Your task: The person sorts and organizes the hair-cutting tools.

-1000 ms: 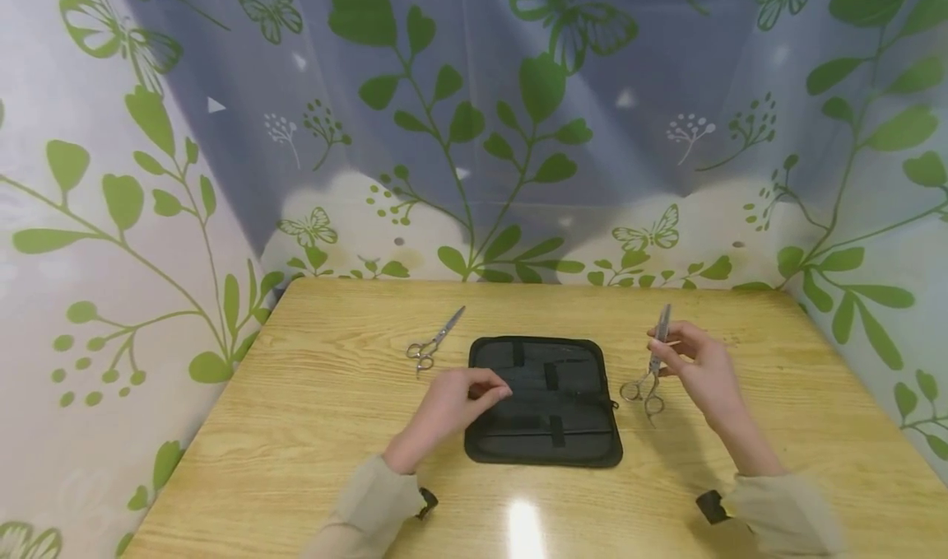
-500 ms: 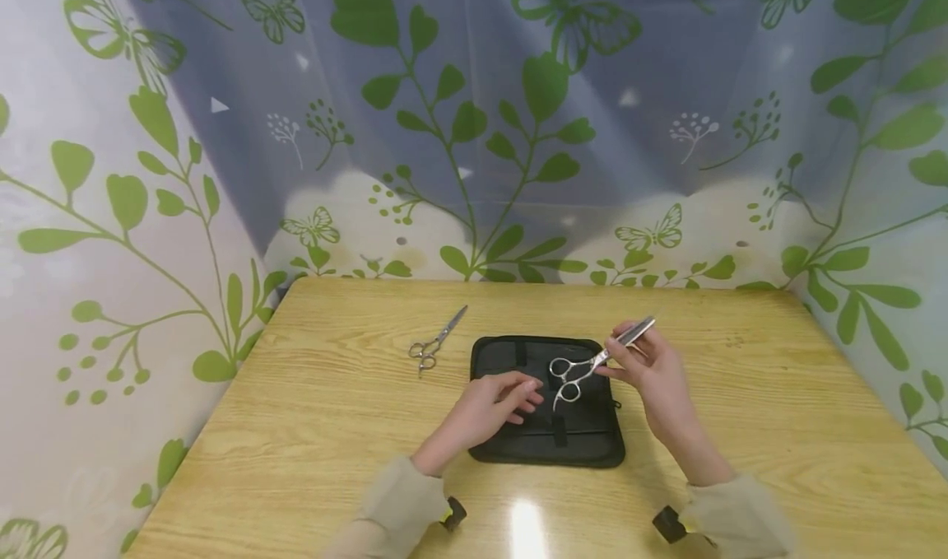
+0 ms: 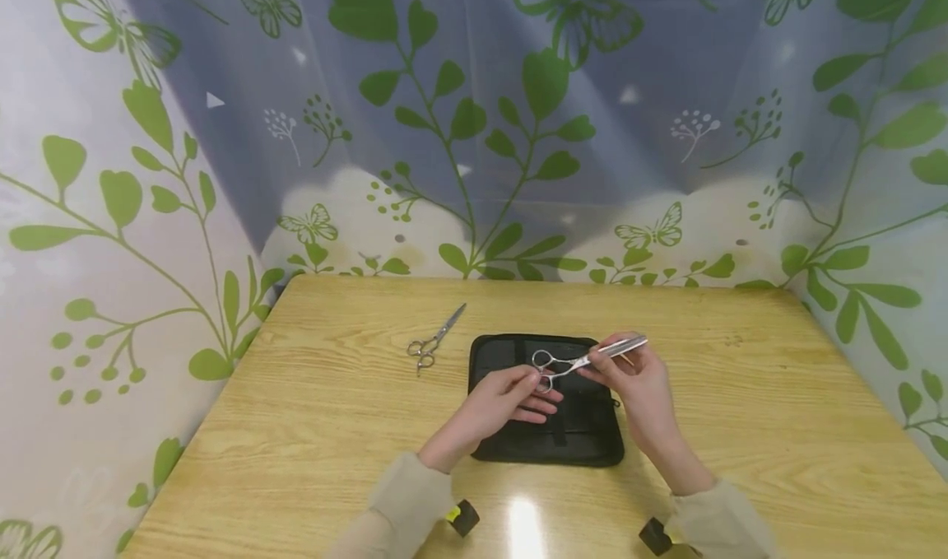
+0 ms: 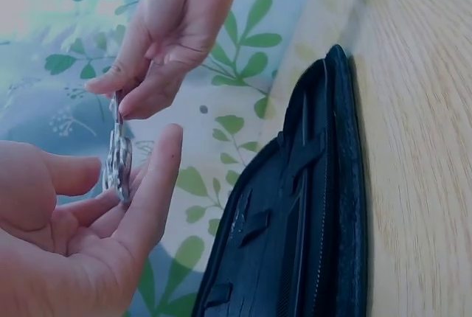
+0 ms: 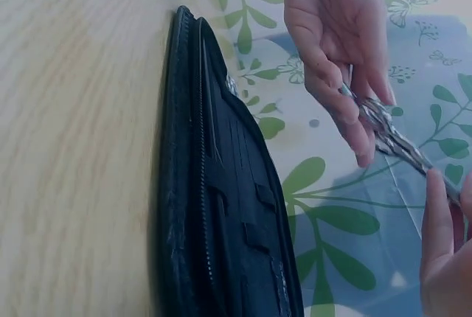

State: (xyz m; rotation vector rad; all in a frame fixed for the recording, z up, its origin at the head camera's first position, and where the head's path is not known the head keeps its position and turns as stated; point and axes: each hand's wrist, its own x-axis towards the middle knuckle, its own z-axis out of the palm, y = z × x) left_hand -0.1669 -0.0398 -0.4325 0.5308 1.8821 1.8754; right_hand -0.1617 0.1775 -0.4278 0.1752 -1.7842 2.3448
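Observation:
A pair of silver hairdressing scissors (image 3: 583, 361) is held between both hands above the open black case (image 3: 592, 450). My right hand (image 3: 646, 390) grips them around the blade part, with the blades pointing right. At the other end, the thumb and finger of my left hand (image 3: 492, 402) pinch the ring handles, while its other fingers extend below. In the left wrist view the handles (image 4: 118, 162) lie between the left thumb and fingers. The right wrist view shows the scissors (image 5: 391, 136) slanting from one hand to the other.
A second pair of silver scissors (image 3: 437, 341) lies on the wooden table (image 3: 333, 427), left of the case. Elastic loops (image 4: 254, 225) and a zip edge (image 5: 203, 147) show on the case. Behind the table hangs a leaf-patterned curtain (image 3: 474, 131).
My right hand has brought the scissors leftward over the case, turning their handles to the left. The left hand has moved right and taken hold of the handle rings.

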